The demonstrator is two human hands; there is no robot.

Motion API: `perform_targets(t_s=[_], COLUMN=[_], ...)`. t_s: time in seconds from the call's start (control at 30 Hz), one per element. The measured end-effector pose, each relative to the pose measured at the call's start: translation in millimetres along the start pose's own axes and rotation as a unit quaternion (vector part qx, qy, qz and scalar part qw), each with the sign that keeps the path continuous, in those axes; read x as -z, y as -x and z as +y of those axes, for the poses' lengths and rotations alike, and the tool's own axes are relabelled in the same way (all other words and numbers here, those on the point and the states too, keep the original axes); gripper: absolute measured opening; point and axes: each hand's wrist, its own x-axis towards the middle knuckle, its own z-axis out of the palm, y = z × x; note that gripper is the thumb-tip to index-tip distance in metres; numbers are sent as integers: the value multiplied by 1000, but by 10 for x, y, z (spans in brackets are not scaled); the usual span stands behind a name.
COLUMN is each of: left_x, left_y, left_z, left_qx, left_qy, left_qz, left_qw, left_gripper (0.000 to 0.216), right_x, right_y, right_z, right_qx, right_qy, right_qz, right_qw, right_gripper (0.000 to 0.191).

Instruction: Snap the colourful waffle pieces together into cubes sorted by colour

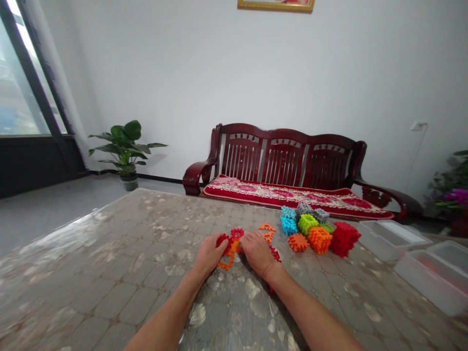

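Observation:
Red and orange interlocking plastic tiles with notched edges lie between my hands on the table. My left hand (209,254) is closed, thumb and fingers gripping a red tile (224,242). From the other side, my right hand (257,252) curls its fingers onto an orange tile (235,246) joined beside the red one; its fingertips are partly hidden. An orange open-frame tile (225,263) sticks out toward me below them. Just beyond the hands is another red tile (237,233). More red tiles (275,253) show partly behind my right wrist.
Loose orange triangular tiles (267,227) lie beyond my right hand. Farther right stand blue (288,225), grey (304,209), green (307,224), orange (321,240) and red stacks (344,239). Clear plastic boxes (435,278) sit at the right. A wooden bench (281,158) stands behind the table (120,253).

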Motion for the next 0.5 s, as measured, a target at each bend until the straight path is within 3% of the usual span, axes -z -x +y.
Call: perform_targets(t_s=[0.13,0.23,0.43,0.5], left_x=[9,40,51,38], left_y=[-7,-2,-4,-6], left_z=[3,31,23,7], left_qx=[15,25,38,37], left_qy=[28,48,69,87], left_qz=[24,44,55,58], left_qw=[999,998,995,994], left_gripper=[23,23,21,24], right_x=[90,128,71,63], right_y=[41,38,-65,-89], right_z=[-10,-25,-43,-32], right_qx=[-16,8,24,29], right_qy=[-57,-70,1,5], right_qz=[19,22,-10,-7], right_qw=[998,997,1000,1000], right_gripper=[13,31,15,18])
